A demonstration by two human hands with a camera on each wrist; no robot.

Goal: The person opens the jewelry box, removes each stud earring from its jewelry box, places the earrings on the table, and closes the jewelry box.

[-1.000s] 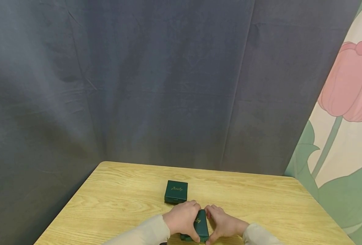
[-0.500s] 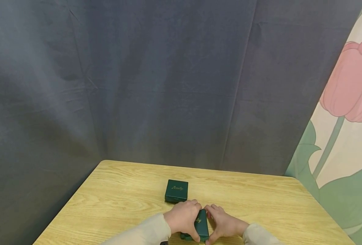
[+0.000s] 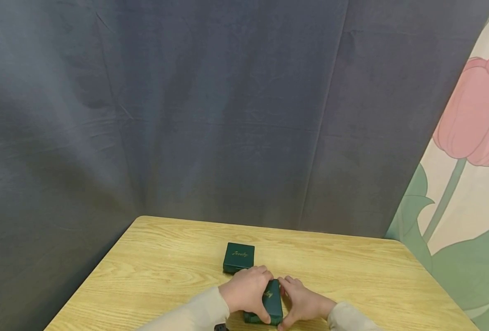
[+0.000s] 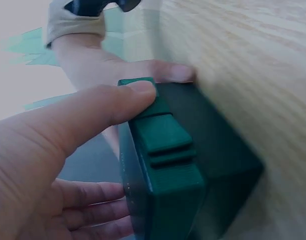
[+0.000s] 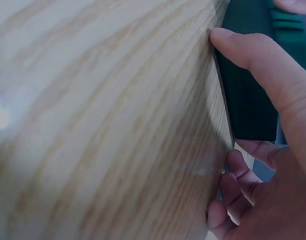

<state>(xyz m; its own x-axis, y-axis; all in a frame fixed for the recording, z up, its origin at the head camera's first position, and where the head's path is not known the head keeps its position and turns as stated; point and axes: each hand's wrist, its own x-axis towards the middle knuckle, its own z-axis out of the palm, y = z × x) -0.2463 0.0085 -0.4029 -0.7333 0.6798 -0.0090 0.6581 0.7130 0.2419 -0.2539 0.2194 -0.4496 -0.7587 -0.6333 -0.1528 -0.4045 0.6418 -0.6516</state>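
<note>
A dark green jewelry box (image 3: 274, 301) with gold lettering lies near the table's front edge, between both hands. My left hand (image 3: 248, 289) grips its upper part from the left, fingers at the far side and thumb at the near edge. In the left wrist view that thumb presses beside a ridged clasp (image 4: 163, 132) on the lighter green front. From the right, my right hand (image 3: 304, 301) holds the lower part, its thumb (image 5: 253, 50) low on the near face by the tabletop. Whether the lid is parted from the base, I cannot tell.
A second green jewelry box (image 3: 238, 256) with gold lettering stands closed just behind my left hand. The wood-grain table (image 3: 352, 266) extends to both sides. A grey curtain (image 3: 227, 115) hangs behind it, with a tulip-patterned wall (image 3: 468, 115) at the right.
My left hand and the upper face of the near box have shifted slightly upward in the head view. The right hand and the far box stay about where they were.
</note>
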